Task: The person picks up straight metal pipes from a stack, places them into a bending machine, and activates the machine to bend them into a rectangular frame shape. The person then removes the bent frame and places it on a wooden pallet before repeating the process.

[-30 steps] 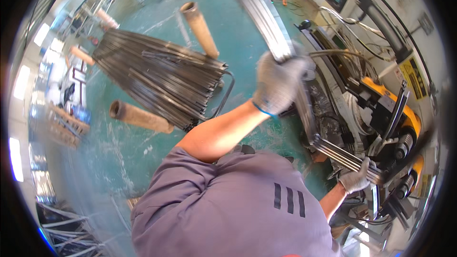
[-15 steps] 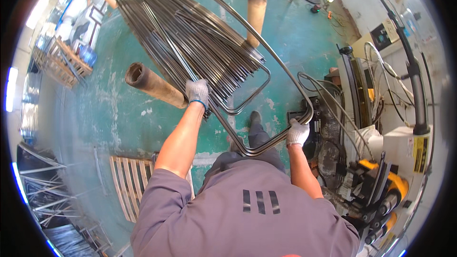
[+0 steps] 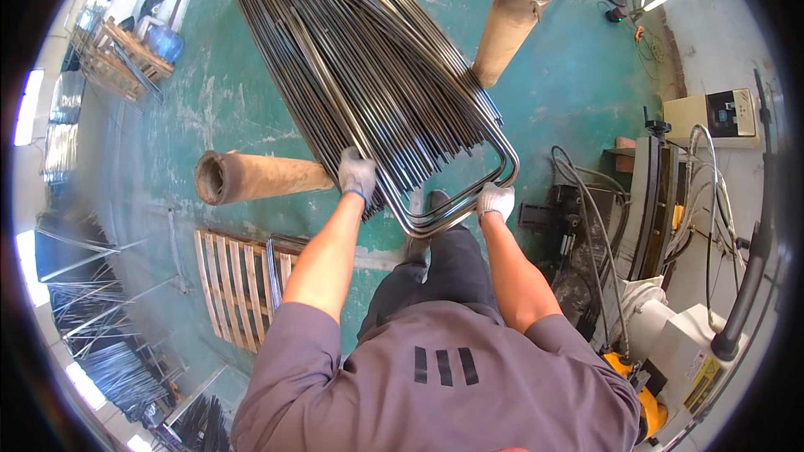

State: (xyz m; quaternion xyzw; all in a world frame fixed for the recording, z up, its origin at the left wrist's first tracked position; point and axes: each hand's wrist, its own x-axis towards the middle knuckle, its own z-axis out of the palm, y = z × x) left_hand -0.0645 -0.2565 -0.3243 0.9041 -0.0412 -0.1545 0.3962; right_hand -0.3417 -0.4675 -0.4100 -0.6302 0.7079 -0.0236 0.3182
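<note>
Both my hands wear pale knit gloves. My left hand (image 3: 358,173) is closed around the left leg of some nested, U-shaped bent metal tubes (image 3: 442,216). My right hand (image 3: 496,201) is curled on the right end of their crosspiece, beside the rounded corner; its fingertips are partly hidden. The bent tubes lie along the top of a wide pile of straight metal tubes (image 3: 377,59), their crosspiece jutting past the pile's near end toward me.
Brown hollow cylinders (image 3: 512,29) stick out on both sides of the pile. A wooden pallet (image 3: 226,285) rests on the green floor at the left. To my right stand machinery (image 3: 641,209) and looping hoses (image 3: 578,176). Metal stock (image 3: 121,377) lies at lower left.
The bent tubes have come down and left onto the pile, their right leg no longer swung out over the floor. My right hand moved left with them, and the view has shifted.
</note>
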